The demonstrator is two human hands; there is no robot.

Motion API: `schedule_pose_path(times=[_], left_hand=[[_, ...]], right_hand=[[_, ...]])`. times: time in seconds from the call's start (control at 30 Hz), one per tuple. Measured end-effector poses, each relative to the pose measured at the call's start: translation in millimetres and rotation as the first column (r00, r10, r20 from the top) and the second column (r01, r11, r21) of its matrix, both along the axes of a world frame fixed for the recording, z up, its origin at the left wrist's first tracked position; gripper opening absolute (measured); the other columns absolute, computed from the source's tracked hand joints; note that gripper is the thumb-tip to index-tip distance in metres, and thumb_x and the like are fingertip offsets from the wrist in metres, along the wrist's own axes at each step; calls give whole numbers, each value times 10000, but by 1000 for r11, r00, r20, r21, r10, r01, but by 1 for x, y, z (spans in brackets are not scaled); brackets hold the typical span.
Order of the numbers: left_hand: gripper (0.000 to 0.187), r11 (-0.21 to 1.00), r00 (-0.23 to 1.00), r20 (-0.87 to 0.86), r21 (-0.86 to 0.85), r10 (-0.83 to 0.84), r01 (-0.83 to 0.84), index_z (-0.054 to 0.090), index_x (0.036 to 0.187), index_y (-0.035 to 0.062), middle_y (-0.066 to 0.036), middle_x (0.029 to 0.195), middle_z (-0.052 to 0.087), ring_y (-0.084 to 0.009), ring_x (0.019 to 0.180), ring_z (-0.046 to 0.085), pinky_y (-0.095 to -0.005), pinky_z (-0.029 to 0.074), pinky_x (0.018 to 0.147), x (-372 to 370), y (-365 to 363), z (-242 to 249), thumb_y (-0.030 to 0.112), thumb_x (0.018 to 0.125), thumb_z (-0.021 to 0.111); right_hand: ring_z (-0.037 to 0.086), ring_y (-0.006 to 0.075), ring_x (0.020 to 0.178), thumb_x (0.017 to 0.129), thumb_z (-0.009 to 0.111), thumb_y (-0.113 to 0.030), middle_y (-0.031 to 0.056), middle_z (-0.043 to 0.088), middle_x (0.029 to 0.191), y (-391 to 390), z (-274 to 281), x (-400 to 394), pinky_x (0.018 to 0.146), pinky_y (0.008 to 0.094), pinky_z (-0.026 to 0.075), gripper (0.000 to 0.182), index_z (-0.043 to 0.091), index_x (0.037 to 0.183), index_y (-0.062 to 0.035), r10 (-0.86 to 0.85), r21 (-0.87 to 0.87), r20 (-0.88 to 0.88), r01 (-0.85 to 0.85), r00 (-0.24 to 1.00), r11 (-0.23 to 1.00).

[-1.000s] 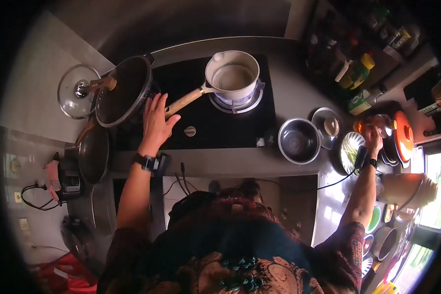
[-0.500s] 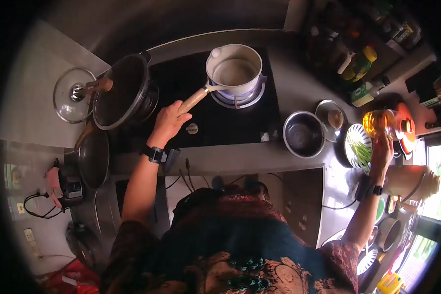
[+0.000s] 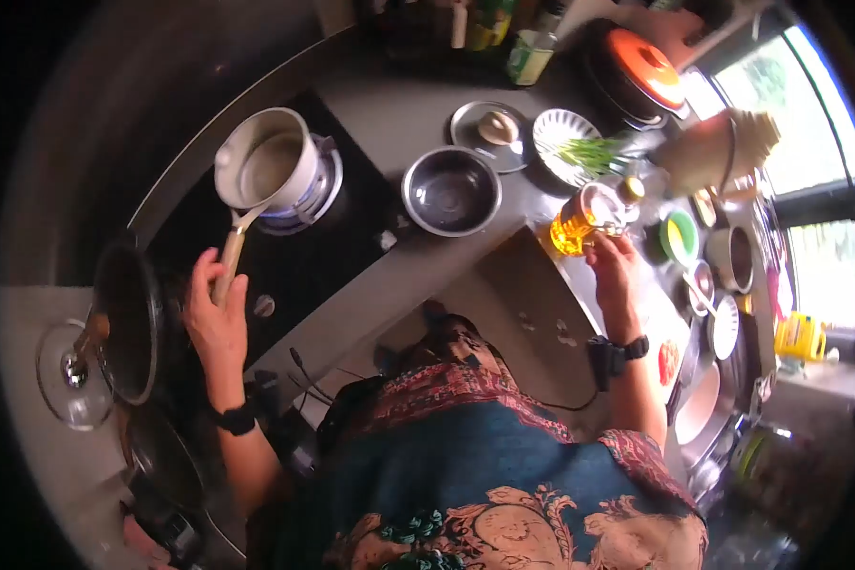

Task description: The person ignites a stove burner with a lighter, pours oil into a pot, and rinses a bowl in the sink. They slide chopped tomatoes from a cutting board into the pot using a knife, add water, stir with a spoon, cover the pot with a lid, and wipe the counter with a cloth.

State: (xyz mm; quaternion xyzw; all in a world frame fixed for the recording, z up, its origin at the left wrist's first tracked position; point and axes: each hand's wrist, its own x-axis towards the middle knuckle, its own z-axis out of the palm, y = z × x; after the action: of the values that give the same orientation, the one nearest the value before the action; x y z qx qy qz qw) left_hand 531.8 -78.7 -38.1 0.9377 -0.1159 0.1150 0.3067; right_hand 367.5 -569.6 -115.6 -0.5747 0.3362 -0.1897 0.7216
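Note:
My left hand [image 3: 215, 313] grips the wooden handle of a white saucepan [image 3: 268, 169], which sits on a lit gas burner on the black hob [image 3: 342, 237]. My right hand [image 3: 614, 275] holds a clear bottle of amber oil [image 3: 579, 223] by its lower side, lifted above the counter's right part. The bottle has a yellow cap and leans a little. A steel pot [image 3: 451, 192] stands empty between the saucepan and the bottle.
A dark wok [image 3: 128, 323] and a glass lid [image 3: 71, 375] lie left of the hob. A steel lid [image 3: 490, 128], a plate of green vegetables [image 3: 570, 147], an orange casserole [image 3: 641, 66], a tan jug [image 3: 722, 147] and several small bowls [image 3: 679, 237] crowd the right counter.
The view has swung, tilting the whole scene. My left hand closed on the saucepan handle. My right hand brought the oil bottle away from the casserole toward the hob.

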Motion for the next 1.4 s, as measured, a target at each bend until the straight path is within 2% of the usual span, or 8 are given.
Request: schedule_pose_path(times=[0.1, 0.33, 0.47, 0.63, 0.8, 0.97, 1.27, 1.4], left_hand=[[307, 844, 892, -215, -466, -399, 265, 600, 1194, 19, -73, 972, 687, -112, 786, 634, -254, 517, 710, -4, -54, -14, 156, 925, 654], [708, 838, 465, -750, -545, -470, -33, 209, 1498, 23, -171, 1049, 658, -209, 852, 670, -292, 545, 687, 15, -166, -75, 335, 981, 578], [783, 810, 454, -767, -567, -453, -150, 66, 1531, 66, -186, 1049, 639, -249, 761, 689, -319, 561, 608, 37, -201, -113, 320, 984, 564], [225, 737, 480, -697, -660, -532, -143, 459, 1165, 53, -134, 1034, 629, -250, 750, 698, -314, 579, 575, 39, -224, -134, 139, 964, 510], [277, 791, 562, -686, -605, -463, -87, 525, 1137, -42, -148, 1010, 636, -225, 708, 684, -301, 604, 513, 27, -258, -135, 6, 866, 488], [229, 836, 555, -680, -545, -479, 54, 547, 1041, -67, -153, 874, 657, -200, 608, 671, -293, 577, 451, 10, -287, -133, 23, 833, 515], [362, 734, 323, -661, -582, -678, 349, 456, 1210, -99, -177, 789, 669, -227, 566, 683, -279, 541, 439, -48, -299, -96, -6, 862, 482], [764, 635, 110, -656, -654, -747, 411, 77, 1526, -8, -193, 911, 683, -221, 649, 700, -277, 562, 531, -76, -280, -80, 53, 925, 547]], right_hand=[[529, 75, 616, 902, 651, -66, 15, 616, 786, -7, -34, -17, 576, 205, 429, 120, 624, 1010, -22, -136, 31, 114, 133, 984, 991], [564, 89, 659, 894, 658, -76, 31, 648, 843, -41, -66, -20, 570, 210, 431, 140, 632, 1021, -25, -355, -83, 98, 363, 930, 928], [588, 104, 685, 887, 657, -69, 42, 656, 854, -56, -66, -22, 579, 238, 450, 142, 640, 1014, -9, -398, -53, 112, 406, 910, 912], [636, 130, 842, 887, 681, -92, 61, 629, 1038, -60, -67, -32, 707, 238, 505, 289, 582, 1149, -17, -313, -47, 202, 328, 928, 943], [631, 141, 826, 914, 622, -52, 92, 602, 1062, -6, -29, -56, 700, 250, 515, 289, 537, 1175, 39, -530, -230, 71, 531, 845, 816], [635, 132, 711, 931, 646, -169, 90, 624, 959, 41, -48, -48, 588, 243, 523, 283, 553, 1124, 16, -106, 179, -48, 113, 993, 977], [663, 187, 676, 891, 663, -130, 122, 643, 861, 77, -59, -56, 585, 311, 596, 288, 556, 1063, 75, -76, 266, -22, 79, 997, 961], [663, 194, 669, 848, 631, -63, 115, 653, 852, 82, -50, -105, 576, 304, 590, 233, 583, 1030, 74, -239, 208, -86, 252, 967, 945]])
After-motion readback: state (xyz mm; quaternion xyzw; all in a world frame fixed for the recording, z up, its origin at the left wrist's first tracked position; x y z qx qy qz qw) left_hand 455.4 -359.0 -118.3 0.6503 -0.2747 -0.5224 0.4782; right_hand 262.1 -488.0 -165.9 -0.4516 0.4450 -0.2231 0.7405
